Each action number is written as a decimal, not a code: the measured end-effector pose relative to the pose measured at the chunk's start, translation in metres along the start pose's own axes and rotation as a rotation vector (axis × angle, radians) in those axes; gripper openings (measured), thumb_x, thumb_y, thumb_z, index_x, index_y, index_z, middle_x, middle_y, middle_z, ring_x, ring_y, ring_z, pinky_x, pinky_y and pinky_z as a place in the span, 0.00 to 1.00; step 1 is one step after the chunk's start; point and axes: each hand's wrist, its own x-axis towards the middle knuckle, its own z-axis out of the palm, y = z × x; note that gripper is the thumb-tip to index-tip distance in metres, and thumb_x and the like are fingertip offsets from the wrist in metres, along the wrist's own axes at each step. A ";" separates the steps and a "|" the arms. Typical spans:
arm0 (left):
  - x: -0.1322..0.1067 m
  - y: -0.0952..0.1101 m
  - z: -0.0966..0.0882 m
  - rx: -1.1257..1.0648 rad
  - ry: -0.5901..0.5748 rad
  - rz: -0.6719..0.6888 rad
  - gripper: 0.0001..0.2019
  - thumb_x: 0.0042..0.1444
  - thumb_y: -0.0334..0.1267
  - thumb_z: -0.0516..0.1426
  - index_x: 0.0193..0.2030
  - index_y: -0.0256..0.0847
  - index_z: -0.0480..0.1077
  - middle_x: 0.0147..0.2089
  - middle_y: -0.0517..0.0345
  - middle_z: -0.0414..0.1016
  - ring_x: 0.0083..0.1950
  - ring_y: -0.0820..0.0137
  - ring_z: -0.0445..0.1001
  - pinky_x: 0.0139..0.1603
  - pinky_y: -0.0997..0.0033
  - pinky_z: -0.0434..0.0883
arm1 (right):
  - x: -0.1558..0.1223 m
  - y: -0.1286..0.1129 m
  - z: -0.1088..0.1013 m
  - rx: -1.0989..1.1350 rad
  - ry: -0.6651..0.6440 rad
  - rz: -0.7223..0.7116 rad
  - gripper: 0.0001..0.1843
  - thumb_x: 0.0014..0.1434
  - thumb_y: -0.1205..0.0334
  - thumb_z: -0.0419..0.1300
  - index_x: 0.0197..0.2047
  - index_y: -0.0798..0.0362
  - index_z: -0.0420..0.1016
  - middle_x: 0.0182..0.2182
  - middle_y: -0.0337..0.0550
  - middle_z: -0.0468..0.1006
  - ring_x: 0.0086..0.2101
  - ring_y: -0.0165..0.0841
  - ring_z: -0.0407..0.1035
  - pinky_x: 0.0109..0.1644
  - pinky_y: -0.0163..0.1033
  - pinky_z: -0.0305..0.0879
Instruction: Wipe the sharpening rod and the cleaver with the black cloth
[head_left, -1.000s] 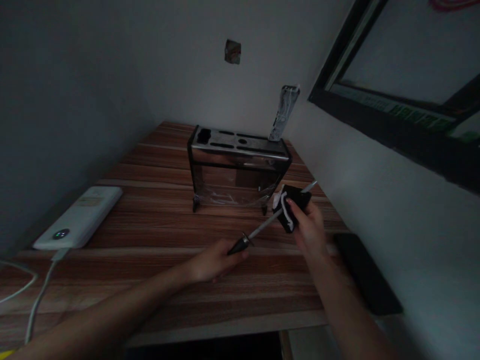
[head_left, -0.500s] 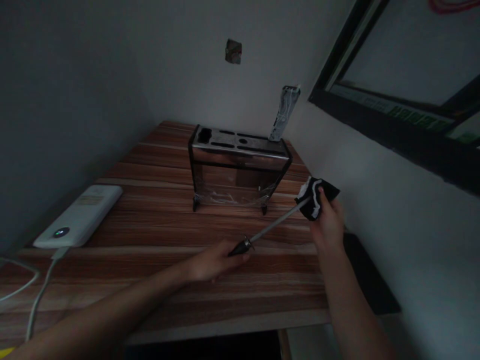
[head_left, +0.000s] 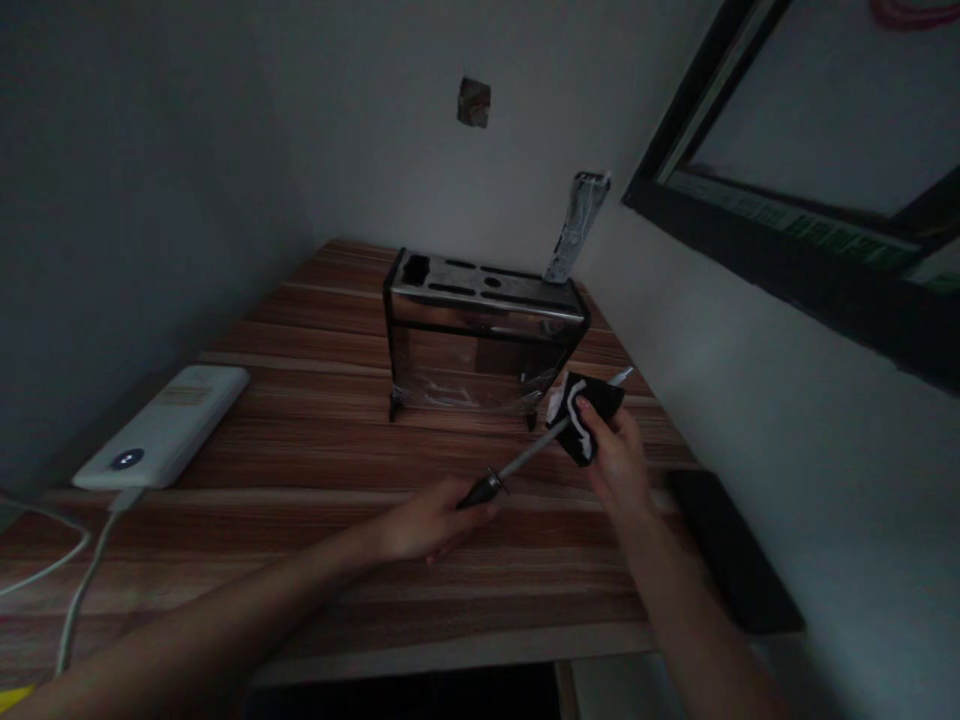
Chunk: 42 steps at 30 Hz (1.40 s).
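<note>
My left hand is closed around the black handle of a sharpening steel, whose rod slants up to the right. In my right hand a black cloth with a white edge is pinched around the rod. The steel's tip pokes out beyond the cloth. Behind the steel stands a knife block with a metal slotted top and clear wrap around its lower part. A knife handle covered in plastic wrap sticks up from the block's right end.
A white power bank with a plugged-in cable lies at the left of the striped wooden table. On the right, a flat black object lies beside the wall. A dark-framed window is at upper right.
My right hand and the cloth have slid down the rod toward the handle, so the tip now shows past the cloth. My left hand stays nearly in place.
</note>
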 end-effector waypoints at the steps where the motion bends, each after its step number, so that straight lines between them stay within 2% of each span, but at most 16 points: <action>1: 0.000 0.000 0.000 -0.005 0.002 -0.002 0.21 0.54 0.58 0.48 0.27 0.41 0.56 0.13 0.72 0.54 0.11 0.79 0.55 0.09 0.82 0.55 | -0.003 0.003 0.001 -0.015 -0.028 0.012 0.14 0.37 0.60 0.71 0.31 0.52 0.77 0.27 0.35 0.80 0.26 0.28 0.73 0.33 0.33 0.71; 8: 0.002 -0.002 0.000 -0.063 0.007 0.007 0.22 0.55 0.57 0.48 0.23 0.40 0.55 0.12 0.71 0.54 0.11 0.80 0.54 0.09 0.83 0.54 | -0.026 0.017 0.010 -0.162 -0.237 0.079 0.12 0.40 0.59 0.69 0.30 0.53 0.76 0.24 0.35 0.78 0.23 0.28 0.70 0.27 0.31 0.68; 13: 0.003 -0.006 0.000 -0.069 0.019 0.039 0.22 0.56 0.56 0.48 0.22 0.40 0.57 0.11 0.71 0.54 0.11 0.80 0.53 0.09 0.83 0.54 | -0.039 0.026 0.012 -0.298 -0.384 0.096 0.13 0.40 0.60 0.69 0.31 0.53 0.74 0.25 0.36 0.77 0.26 0.30 0.70 0.29 0.33 0.67; 17: 0.002 -0.006 0.001 -0.085 0.031 0.026 0.21 0.57 0.55 0.48 0.24 0.39 0.59 0.11 0.72 0.54 0.10 0.80 0.53 0.08 0.84 0.54 | -0.044 0.030 0.015 -0.344 -0.395 0.117 0.18 0.35 0.61 0.71 0.32 0.52 0.73 0.28 0.36 0.78 0.29 0.32 0.71 0.33 0.35 0.68; 23: 0.002 -0.003 0.001 -0.085 0.027 0.023 0.21 0.56 0.55 0.49 0.24 0.39 0.59 0.11 0.72 0.54 0.10 0.81 0.52 0.08 0.84 0.53 | -0.044 0.029 0.015 -0.371 -0.364 0.133 0.21 0.34 0.61 0.72 0.33 0.53 0.73 0.29 0.38 0.79 0.31 0.34 0.72 0.35 0.38 0.69; 32: 0.001 -0.001 0.000 -0.066 0.023 0.045 0.19 0.57 0.53 0.48 0.27 0.38 0.61 0.12 0.72 0.54 0.10 0.81 0.52 0.08 0.85 0.52 | -0.045 0.031 0.014 -0.342 -0.384 0.111 0.17 0.37 0.59 0.70 0.33 0.52 0.74 0.30 0.38 0.80 0.31 0.34 0.73 0.35 0.37 0.70; 42: 0.001 -0.003 -0.002 -0.098 0.021 0.069 0.17 0.56 0.51 0.50 0.34 0.37 0.63 0.13 0.74 0.52 0.11 0.81 0.50 0.08 0.84 0.51 | -0.040 0.016 0.012 -0.364 -0.428 0.069 0.13 0.39 0.58 0.69 0.29 0.54 0.74 0.25 0.38 0.78 0.26 0.32 0.71 0.29 0.34 0.68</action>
